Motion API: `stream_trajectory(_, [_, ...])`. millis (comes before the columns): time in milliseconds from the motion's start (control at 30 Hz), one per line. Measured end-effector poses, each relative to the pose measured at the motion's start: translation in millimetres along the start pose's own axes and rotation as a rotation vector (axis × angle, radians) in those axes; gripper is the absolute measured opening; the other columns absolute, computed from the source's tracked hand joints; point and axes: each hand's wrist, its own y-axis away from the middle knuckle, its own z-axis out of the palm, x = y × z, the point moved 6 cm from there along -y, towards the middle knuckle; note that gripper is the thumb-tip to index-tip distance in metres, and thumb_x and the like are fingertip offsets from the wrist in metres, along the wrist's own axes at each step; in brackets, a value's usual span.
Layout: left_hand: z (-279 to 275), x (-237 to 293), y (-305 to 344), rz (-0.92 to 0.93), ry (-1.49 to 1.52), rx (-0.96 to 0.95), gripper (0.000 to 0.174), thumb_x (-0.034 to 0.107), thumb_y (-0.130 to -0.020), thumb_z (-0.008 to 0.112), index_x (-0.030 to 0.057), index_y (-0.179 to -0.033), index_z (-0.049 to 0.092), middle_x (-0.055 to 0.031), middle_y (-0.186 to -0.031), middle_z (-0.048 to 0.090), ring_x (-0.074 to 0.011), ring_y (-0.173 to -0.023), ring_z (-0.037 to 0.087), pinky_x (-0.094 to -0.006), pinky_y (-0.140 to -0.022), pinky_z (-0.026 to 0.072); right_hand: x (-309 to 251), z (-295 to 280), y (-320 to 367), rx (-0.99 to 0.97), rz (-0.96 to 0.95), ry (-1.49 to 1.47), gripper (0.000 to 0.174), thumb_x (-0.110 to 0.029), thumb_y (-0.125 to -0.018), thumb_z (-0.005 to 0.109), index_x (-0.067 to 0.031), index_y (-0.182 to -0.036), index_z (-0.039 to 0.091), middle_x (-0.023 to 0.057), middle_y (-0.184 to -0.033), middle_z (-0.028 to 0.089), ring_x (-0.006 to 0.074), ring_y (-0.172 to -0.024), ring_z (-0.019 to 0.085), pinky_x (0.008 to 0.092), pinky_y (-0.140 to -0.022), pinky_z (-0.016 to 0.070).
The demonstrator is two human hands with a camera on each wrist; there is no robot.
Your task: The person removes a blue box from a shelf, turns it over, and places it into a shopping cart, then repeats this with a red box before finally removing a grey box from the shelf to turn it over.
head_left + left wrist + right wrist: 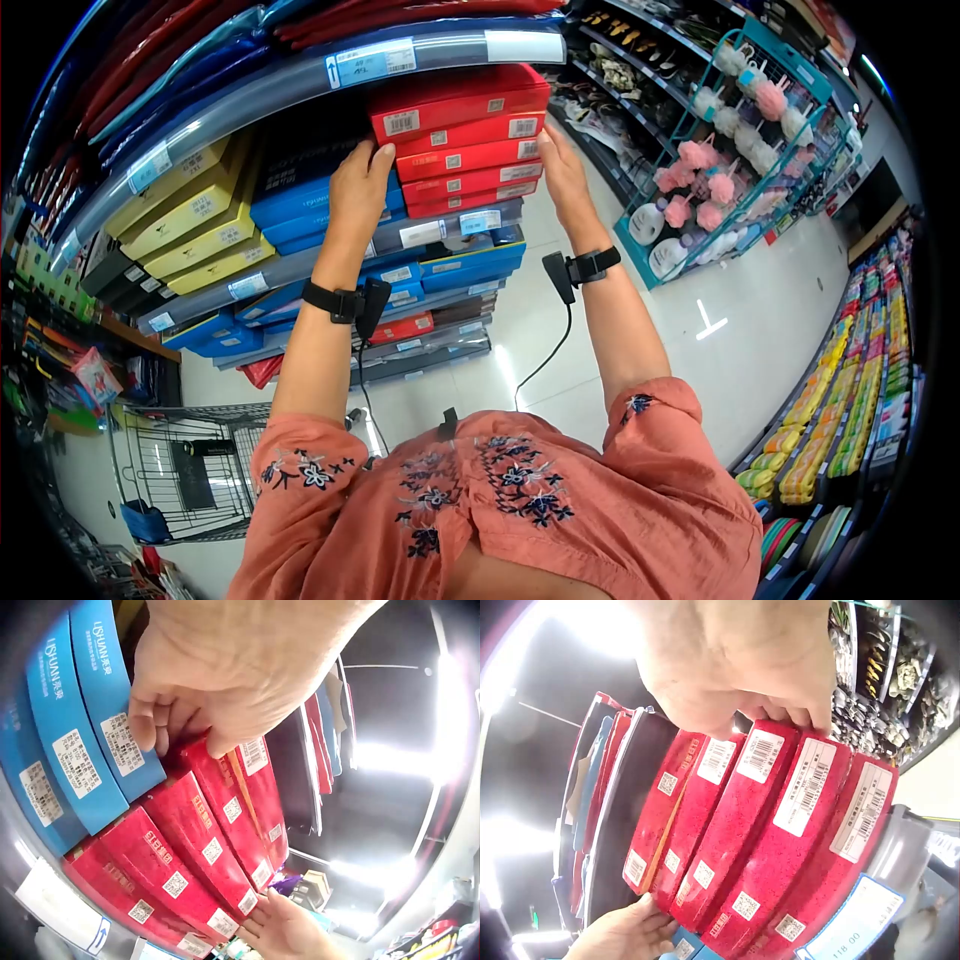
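Note:
A stack of several flat red boxes point(455, 135) with white barcode labels stands on a shelf between my hands. My left hand point(358, 190) touches the stack's left side. In the left wrist view its thumb lies at a red box's front edge, and its fingertips reach into the gap beside the blue boxes point(86, 742). At the right side, my right hand point(568, 180) rests against the stack. Its fingertips are partly hidden behind the box ends in the right wrist view. The uppermost red box point(662, 814) sits slightly apart from those below, over an orange-brown edge.
Yellow boxes point(205, 210) stand farther left on this shelf. Close above, a shelf edge point(400, 58) with price tags carries packaged goods. A shopping cart point(190, 470) waits at lower left. To the right stands a teal rack point(735, 160) of fluffy pink and white items.

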Motion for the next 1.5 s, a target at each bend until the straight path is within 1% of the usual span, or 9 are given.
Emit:
stream_trajectory(400, [16,6,6,0.1,0.02,0.166,0.037,0.033,-0.101,0.058,0.0015,-0.115,0.069,-0.0216,-0.108,0.071,-0.0373,-0.098,0.068,-0.0426,-0.084,0.0525,-6,-8,-9,-0.041,-0.099,0.104,0.042,-0.03,-0.106,0.051,-0.0018,-0.136,0.058,0.0119,-0.115,0.07,0.0168,-0.107,0.063,0.0307,-0.095,0.0478])
stream_trajectory(500, [14,3,5,0.15,-0.076,0.194,0.035,0.032,-0.101,0.062,0.0014,-0.118,0.069,-0.0141,-0.099,0.073,-0.0187,-0.085,0.067,-0.0312,-0.077,0.0525,-4,-10,-17,-0.09,-0.105,0.04,0.04,-0.026,-0.106,0.052,0.0011,-0.134,0.059,0.0056,-0.109,0.068,0.0106,-0.099,0.061,0.0264,-0.091,0.0474])
stream_trajectory(633, [14,-8,1,0.08,-0.026,0.169,0.036,0.033,-0.102,0.061,0.0018,-0.118,0.069,-0.0104,-0.091,0.071,-0.0142,-0.074,0.061,-0.0297,-0.068,0.0507,-3,-10,-19,-0.125,-0.111,0.002,0.037,-0.025,-0.106,0.052,0.002,-0.13,0.06,0.002,-0.103,0.066,0.009,-0.092,0.059,0.0247,-0.086,0.0479])
stream_trajectory(700, [14,-3,5,0.119,-0.046,0.191,0.036,0.033,-0.102,0.061,0.0021,-0.118,0.07,-0.0091,-0.088,0.069,-0.0126,-0.07,0.058,-0.029,-0.064,0.0495,-3,-9,-18,-0.109,-0.096,-0.038,0.035,-0.024,-0.107,0.052,0.0015,-0.128,0.061,0.0027,-0.104,0.066,0.0098,-0.094,0.06,0.0261,-0.087,0.0488])
stream_trajectory(800, [13,4,9,0.038,-0.009,0.13,0.036,0.031,-0.103,0.056,0.0013,-0.117,0.069,-0.0209,-0.109,0.072,-0.0357,-0.1,0.068,-0.0404,-0.086,0.0525,-4,-9,-16,-0.111,-0.086,-0.054,0.034,-0.024,-0.107,0.051,0.001,-0.126,0.062,0.0036,-0.105,0.067,0.0104,-0.095,0.06,0.0276,-0.089,0.0499])
stream_trajectory(1100, [18,-8,5,0.089,0.012,0.161,0.034,0.027,-0.101,0.058,-0.0016,-0.117,0.068,-0.0218,-0.107,0.071,-0.0367,-0.1,0.067,-0.0408,-0.087,0.0523,1,-14,-18,-0.1,-0.097,0.052,0.035,-0.024,-0.105,0.052,0.002,-0.127,0.061,0.0094,-0.107,0.071,0.0128,-0.097,0.062,0.0279,-0.087,0.0496])
stream_trajectory(1167, [18,-17,6,0.117,0.109,0.126,0.036,0.028,-0.102,0.06,0.0017,-0.127,0.065,-0.0085,-0.102,0.071,-0.0148,-0.085,0.064,-0.0292,-0.074,0.0522,2,-10,-15,-0.166,-0.025,-0.07,0.037,-0.021,-0.106,0.052,0.0028,-0.133,0.056,0.0134,-0.118,0.068,0.0156,-0.107,0.062,0.029,-0.094,0.0488])
stream_trajectory(1200, [15,-11,13,0.038,0.2,0.118,0.036,0.025,-0.101,0.06,-0.0027,-0.123,0.065,-0.0223,-0.116,0.068,-0.0352,-0.105,0.065,-0.039,-0.09,0.0514,-2,-5,-10,-0.147,-0.077,-0.072,0.038,-0.02,-0.106,0.051,0.0032,-0.135,0.054,0.0142,-0.122,0.067,0.017,-0.11,0.062,0.0297,-0.097,0.0482])
stream_trajectory(1500, [-18,-54,135,-0.226,0.301,-0.163,0.039,0.023,-0.102,0.06,-0.0016,-0.132,0.059,-0.0093,-0.105,0.069,-0.014,-0.096,0.063,-0.0278,-0.086,0.0511,-20,-5,89,0.009,-0.059,-0.05,0.033,-0.015,-0.106,0.049,0.0027,-0.133,0.053,0.015,-0.124,0.064,0.0225,-0.115,0.063,0.0337,-0.101,0.0493])
